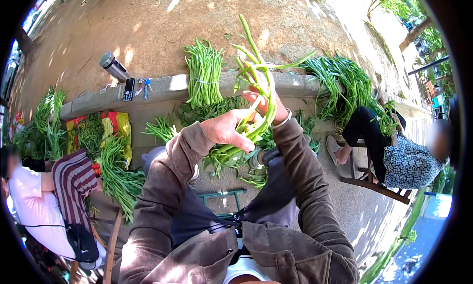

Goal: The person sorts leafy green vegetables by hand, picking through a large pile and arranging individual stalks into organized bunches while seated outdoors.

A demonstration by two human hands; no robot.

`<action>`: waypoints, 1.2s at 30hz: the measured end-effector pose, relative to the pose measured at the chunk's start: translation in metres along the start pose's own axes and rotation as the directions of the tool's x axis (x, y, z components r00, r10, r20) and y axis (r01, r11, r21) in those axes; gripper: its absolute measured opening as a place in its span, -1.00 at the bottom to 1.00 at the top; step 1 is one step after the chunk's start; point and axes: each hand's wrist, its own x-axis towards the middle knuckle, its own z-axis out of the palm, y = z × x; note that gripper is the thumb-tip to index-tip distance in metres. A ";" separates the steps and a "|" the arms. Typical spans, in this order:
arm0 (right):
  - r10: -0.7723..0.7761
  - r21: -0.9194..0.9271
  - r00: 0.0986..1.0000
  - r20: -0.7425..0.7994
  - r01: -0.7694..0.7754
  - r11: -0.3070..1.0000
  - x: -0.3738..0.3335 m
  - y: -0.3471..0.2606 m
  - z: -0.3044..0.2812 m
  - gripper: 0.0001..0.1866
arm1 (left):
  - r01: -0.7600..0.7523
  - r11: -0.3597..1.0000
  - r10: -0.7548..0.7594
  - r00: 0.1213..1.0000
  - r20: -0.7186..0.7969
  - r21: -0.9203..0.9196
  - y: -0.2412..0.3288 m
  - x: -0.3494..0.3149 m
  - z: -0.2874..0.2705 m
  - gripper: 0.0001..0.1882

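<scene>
A bunch of long green leafy-vegetable stalks [266,91] is held up in front of me, bent into a curve, with several stems sticking out at the top. My left hand [227,130] is closed around its lower part, thumb pointing right. Closed on the same stalks higher up is my right hand [276,106], its fingers partly hidden behind them. Below my hands, loose greens [221,158] lie on the ground between my feet. Just beyond stands a bundle of trimmed green stems [204,74], leaning on the kerb with a band around its middle.
A low stone kerb [162,88] crosses ahead, carrying a phone [129,89], keys [144,86] and a steel flask [114,67]. Greens [340,79] hang over it at right. Seated people flank me, with a colourful sack [123,131] at left. A green metal frame [221,195] is between my legs.
</scene>
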 end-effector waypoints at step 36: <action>0.279 -0.360 0.960 0.038 -0.247 0.900 -0.012 -0.010 0.006 -0.82 | 0.042 0.986 0.128 0.415 -0.901 0.160 0.015 -0.041 -0.056 -0.80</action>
